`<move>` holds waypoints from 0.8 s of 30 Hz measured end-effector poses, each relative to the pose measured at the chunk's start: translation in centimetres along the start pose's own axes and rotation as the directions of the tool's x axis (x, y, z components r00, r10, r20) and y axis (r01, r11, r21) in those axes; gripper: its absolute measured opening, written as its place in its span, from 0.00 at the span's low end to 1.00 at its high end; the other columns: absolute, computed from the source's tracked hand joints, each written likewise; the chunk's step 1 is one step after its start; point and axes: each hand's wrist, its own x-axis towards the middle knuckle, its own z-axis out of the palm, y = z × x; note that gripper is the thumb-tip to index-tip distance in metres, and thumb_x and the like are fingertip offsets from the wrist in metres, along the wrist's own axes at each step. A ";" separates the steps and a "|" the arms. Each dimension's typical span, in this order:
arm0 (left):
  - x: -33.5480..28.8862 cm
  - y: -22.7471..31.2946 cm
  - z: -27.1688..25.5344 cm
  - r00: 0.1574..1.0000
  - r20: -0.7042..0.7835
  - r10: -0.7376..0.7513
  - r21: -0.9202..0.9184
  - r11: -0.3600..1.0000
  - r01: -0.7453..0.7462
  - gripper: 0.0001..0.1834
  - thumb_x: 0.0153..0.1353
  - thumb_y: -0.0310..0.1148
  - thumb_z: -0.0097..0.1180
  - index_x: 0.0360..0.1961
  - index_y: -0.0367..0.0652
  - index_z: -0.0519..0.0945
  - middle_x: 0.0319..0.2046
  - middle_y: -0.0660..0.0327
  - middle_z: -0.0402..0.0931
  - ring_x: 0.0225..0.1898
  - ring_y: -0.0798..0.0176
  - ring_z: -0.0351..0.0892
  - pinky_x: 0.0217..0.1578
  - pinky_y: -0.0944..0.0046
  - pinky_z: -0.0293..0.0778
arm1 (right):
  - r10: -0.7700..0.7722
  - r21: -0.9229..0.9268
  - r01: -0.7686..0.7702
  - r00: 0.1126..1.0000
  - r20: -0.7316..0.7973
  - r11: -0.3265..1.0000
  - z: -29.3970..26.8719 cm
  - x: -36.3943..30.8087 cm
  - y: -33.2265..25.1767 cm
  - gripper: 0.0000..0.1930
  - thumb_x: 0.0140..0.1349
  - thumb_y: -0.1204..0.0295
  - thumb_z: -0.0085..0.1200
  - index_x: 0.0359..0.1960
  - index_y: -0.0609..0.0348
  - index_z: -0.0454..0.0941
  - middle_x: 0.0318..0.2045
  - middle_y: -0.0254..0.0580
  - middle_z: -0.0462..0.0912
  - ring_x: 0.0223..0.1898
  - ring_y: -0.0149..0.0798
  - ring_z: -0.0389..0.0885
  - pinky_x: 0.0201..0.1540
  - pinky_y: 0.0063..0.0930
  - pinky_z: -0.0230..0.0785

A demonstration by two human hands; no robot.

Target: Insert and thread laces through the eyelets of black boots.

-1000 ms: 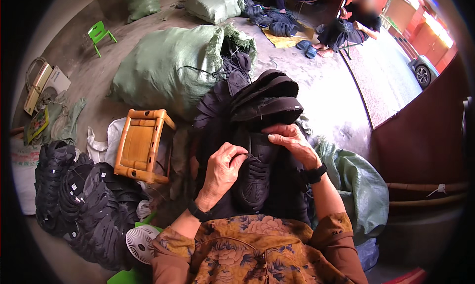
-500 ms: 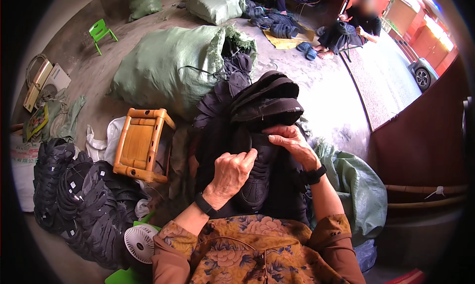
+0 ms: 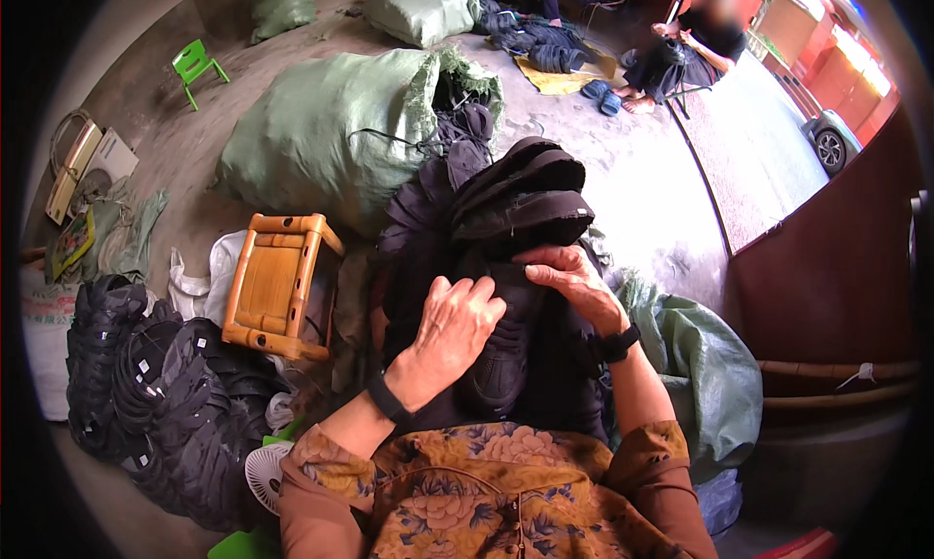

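A black shoe upper [image 3: 498, 369] lies across my lap, its rounded toe toward me and laces or ribs down its middle. My right hand [image 3: 579, 285] grips its far right edge between thumb and fingers. Over its left side, my left hand [image 3: 449, 333] is closed with curled fingers; what they pinch, if anything, is hidden beneath them. Just beyond my hands, several more black shoe uppers [image 3: 530, 209] are stacked on my knees, open ends up.
A big green woven sack [image 3: 311, 136] spills black uppers ahead. Left are a bamboo stool [image 3: 277, 282], a pile of black uppers [image 3: 180, 394] and a small white fan [image 3: 263, 476]. Green sheeting [image 3: 696, 364] lies right. A seated person [image 3: 681, 58] works near the doorway.
My left hand has shifted slightly up and left over the shoe upper, with its wrist moving left. My right hand holds its place. The person by the doorway has raised their hands.
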 end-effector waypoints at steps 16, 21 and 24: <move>-0.7 0.2 3.0 0.958 0.016 -0.287 -0.636 0.736 0.232 0.03 0.55 0.23 0.62 0.32 0.39 0.82 0.30 0.56 0.77 0.33 0.48 0.80 0.34 0.57 0.75 | 0.028 0.047 -0.029 0.999 0.017 0.998 0.2 -0.6 0.0 0.17 0.65 0.65 0.60 0.51 0.62 0.81 0.38 0.29 0.83 0.40 0.21 0.74 0.45 0.18 0.67; -1.2 2.0 3.4 0.912 -0.197 -0.360 -0.406 0.877 0.258 0.08 0.54 0.23 0.62 0.34 0.44 0.78 0.31 0.60 0.77 0.31 0.52 0.80 0.32 0.56 0.75 | 0.001 0.121 0.025 0.979 -0.204 0.992 0.7 -2.9 -0.3 0.15 0.67 0.67 0.56 0.52 0.60 0.80 0.43 0.33 0.84 0.44 0.25 0.77 0.47 0.21 0.71; -0.8 2.3 3.7 0.937 -0.168 -0.306 -0.310 0.919 0.244 0.06 0.55 0.24 0.60 0.33 0.44 0.76 0.31 0.60 0.75 0.33 0.53 0.79 0.35 0.56 0.72 | -0.045 0.058 0.077 0.903 -0.428 0.995 1.9 -5.1 -0.1 0.14 0.69 0.68 0.54 0.52 0.60 0.80 0.42 0.35 0.84 0.43 0.26 0.78 0.44 0.23 0.74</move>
